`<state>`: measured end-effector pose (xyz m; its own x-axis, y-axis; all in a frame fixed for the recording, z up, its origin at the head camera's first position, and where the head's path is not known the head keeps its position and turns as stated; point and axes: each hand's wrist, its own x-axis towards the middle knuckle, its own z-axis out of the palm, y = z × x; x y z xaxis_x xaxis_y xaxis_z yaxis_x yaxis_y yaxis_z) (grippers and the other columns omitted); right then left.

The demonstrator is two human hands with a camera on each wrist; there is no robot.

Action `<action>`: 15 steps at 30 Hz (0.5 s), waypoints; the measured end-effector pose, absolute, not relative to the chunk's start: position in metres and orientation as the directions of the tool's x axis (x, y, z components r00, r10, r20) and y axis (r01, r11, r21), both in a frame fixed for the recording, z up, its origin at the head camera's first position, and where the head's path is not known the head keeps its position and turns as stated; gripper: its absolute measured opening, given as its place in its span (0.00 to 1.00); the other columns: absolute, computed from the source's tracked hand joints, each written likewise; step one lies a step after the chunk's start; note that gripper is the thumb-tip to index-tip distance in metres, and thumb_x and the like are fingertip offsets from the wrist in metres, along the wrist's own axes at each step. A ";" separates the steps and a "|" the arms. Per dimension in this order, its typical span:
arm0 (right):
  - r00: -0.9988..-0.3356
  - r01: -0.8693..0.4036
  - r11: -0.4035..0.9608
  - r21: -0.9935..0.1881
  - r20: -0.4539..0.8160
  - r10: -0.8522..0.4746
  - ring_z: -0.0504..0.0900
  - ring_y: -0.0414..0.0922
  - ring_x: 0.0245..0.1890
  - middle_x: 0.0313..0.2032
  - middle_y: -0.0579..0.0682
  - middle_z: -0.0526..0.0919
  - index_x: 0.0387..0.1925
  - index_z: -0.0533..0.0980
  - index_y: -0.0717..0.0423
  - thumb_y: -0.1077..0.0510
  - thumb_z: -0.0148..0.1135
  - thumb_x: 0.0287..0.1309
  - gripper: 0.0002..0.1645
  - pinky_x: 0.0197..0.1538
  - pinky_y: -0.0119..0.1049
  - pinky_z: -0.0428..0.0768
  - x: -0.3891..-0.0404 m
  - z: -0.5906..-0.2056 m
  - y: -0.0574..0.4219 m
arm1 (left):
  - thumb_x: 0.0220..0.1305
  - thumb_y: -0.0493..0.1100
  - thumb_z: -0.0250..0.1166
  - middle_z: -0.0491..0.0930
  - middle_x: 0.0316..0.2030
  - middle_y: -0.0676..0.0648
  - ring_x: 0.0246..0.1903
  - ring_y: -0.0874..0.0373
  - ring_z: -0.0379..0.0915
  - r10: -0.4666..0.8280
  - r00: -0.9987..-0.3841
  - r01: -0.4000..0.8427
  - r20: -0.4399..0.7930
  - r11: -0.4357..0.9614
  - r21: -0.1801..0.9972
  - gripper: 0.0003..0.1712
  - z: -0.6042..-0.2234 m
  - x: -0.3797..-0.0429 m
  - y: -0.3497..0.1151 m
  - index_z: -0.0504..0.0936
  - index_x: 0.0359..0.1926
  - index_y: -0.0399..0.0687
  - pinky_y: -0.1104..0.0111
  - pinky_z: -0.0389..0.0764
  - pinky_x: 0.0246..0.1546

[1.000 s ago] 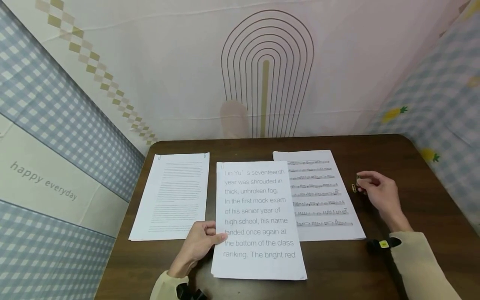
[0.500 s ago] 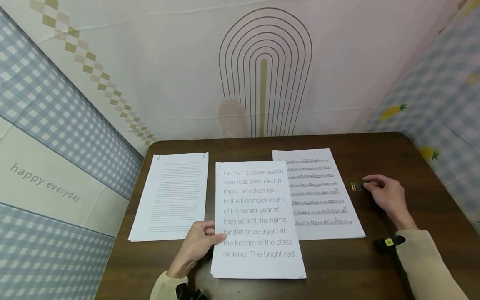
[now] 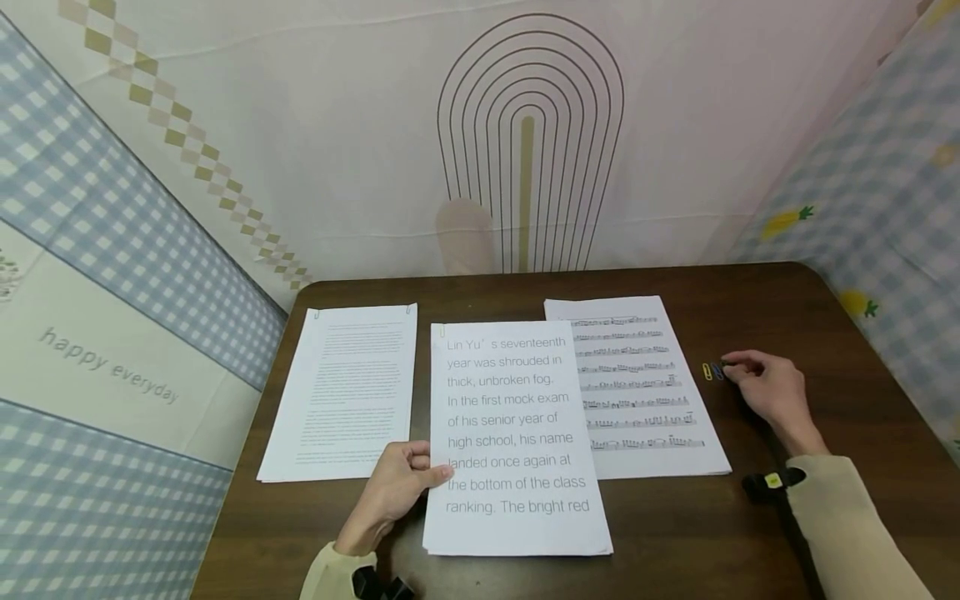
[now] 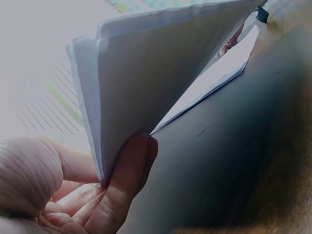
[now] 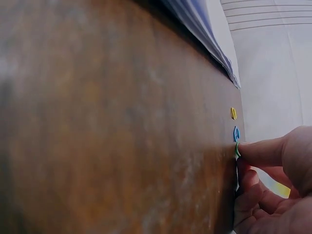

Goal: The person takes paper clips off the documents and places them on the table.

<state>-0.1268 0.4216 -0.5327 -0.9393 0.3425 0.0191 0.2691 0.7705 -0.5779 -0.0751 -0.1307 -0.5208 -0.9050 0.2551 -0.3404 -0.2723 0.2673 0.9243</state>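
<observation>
My left hand (image 3: 397, 485) grips the left edge of a paper stack (image 3: 517, 535) with large printed text, thumb on top and fingers beneath. In the left wrist view, the raised sheets (image 4: 141, 78) fan slightly apart at the edge. A small clip (image 3: 442, 331) sits at the stack's top left corner. At the right, my right hand (image 3: 772, 390) pinches a green paper clip (image 5: 237, 149) at the tabletop, other fingers curled. Right beside its fingertips lie a blue paper clip (image 5: 236, 133) and, further left, a yellow paper clip (image 3: 707, 372).
A stack of finely printed pages (image 3: 360, 392) with clips at both top corners lies to the left. Sheet music (image 3: 637, 383) lies to the right, partly under the large-text stack. The brown table (image 3: 675, 533) meets a patterned cloth backdrop (image 3: 360, 150).
My right hand has shifted right from beside the yellow clip, uncovering the blue one, then slid slightly back left. My left hand keeps its grip on the stack.
</observation>
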 end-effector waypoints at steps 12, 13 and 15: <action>-0.917 0.354 0.726 -0.589 -0.068 0.392 0.75 0.51 0.41 0.48 0.63 0.83 0.63 0.82 0.65 0.53 0.56 0.82 0.23 0.40 0.37 0.67 -0.129 -0.531 0.420 | 0.67 0.30 0.73 0.93 0.41 0.31 0.38 0.44 0.95 0.280 -0.900 -0.265 -0.333 0.252 0.931 0.18 -0.520 -0.076 -0.132 0.86 0.56 0.26 0.65 0.91 0.41; -0.911 0.366 0.717 -0.593 -0.073 0.405 0.75 0.51 0.41 0.48 0.62 0.82 0.63 0.81 0.64 0.51 0.56 0.82 0.23 0.40 0.37 0.68 -0.129 -0.530 0.420 | 0.67 0.30 0.73 0.93 0.41 0.31 0.38 0.44 0.95 0.282 -0.900 -0.265 -0.332 0.250 0.931 0.18 -0.520 -0.076 -0.132 0.86 0.56 0.25 0.66 0.91 0.41; -0.895 0.393 0.685 -0.614 -0.083 0.439 0.75 0.49 0.41 0.48 0.60 0.82 0.65 0.81 0.64 0.49 0.56 0.82 0.25 0.40 0.37 0.68 -0.128 -0.528 0.419 | 0.67 0.30 0.73 0.93 0.41 0.31 0.38 0.45 0.95 0.282 -0.899 -0.268 -0.334 0.248 0.931 0.18 -0.520 -0.076 -0.132 0.86 0.56 0.25 0.68 0.90 0.39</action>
